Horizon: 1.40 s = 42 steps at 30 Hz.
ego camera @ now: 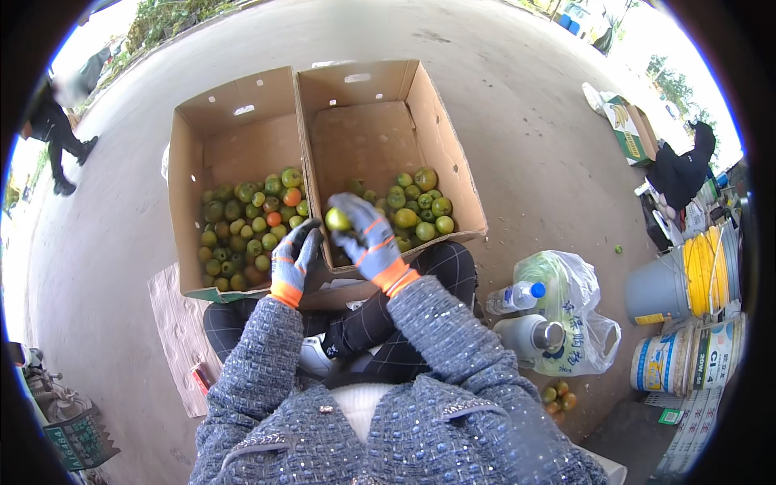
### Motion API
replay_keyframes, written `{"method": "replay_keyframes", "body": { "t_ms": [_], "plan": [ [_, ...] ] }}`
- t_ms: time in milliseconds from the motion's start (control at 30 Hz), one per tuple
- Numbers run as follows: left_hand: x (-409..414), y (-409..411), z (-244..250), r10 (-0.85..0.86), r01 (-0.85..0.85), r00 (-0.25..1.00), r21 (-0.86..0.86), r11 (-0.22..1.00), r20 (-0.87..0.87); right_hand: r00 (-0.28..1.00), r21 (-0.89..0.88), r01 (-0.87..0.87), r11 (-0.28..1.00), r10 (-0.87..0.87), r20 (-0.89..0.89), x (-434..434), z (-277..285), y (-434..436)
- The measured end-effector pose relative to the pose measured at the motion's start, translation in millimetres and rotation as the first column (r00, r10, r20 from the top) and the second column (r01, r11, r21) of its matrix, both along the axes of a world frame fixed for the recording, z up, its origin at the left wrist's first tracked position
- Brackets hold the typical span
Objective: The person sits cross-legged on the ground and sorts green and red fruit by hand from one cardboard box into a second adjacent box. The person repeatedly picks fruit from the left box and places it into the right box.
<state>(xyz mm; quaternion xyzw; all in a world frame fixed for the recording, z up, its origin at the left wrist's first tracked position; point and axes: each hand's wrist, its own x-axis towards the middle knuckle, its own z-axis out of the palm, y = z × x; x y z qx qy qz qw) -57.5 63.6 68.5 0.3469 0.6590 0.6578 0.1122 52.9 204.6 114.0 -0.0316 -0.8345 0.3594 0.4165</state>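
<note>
In my right hand (367,237), gloved in grey and orange, a green tomato (337,219) sits between thumb and fingers, above the near left corner of the right cardboard box (364,136). My left hand (294,257), in a matching glove, is beside the near wall where the two boxes meet. Its fingers and thumb are apart, and no tomato shows in them. Many green tomatoes (233,245) and a few orange-red ones (292,196) fill the near part of the left cardboard box (248,145). Fewer green tomatoes (418,206) lie at the right box's near end.
To my right are a plastic bottle (512,298), a steel flask (527,333), a plastic bag (561,273), loose tomatoes (558,397) and buckets (655,291). A flattened cardboard sheet (176,327) lies at left. A person (57,133) is on the concrete at far left.
</note>
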Motion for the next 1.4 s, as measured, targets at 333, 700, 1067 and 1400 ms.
{"method": "replay_keyframes", "body": {
  "t_ms": [333, 700, 1067, 1400],
  "plan": [
    [4.3, -8.9, -7.6, -0.033, -0.509, 0.717, -0.555, 0.658, -0.696, 0.414, 0.372, 0.307, 0.876, -0.475, 0.777, 26.0, -75.0, 172.2],
    [6.5, -10.1, -8.2, 0.032, -0.498, 0.720, -0.484, 0.720, -0.693, 0.061, 0.422, 0.013, 0.907, -0.422, 0.905, 35.4, -105.8, 178.8],
    [-149.6, -50.7, -22.4, 0.040, -0.187, 0.982, -0.923, 0.335, -0.184, 0.833, 0.466, 0.088, 0.880, -0.321, 0.450, -13.6, -64.4, 24.9],
    [-152.5, -42.9, -56.2, -0.022, -0.173, 0.985, -0.984, 0.054, -0.174, 0.838, 0.475, 0.123, 0.871, -0.347, 0.420, -10.1, -64.5, 26.5]
  ]
}}
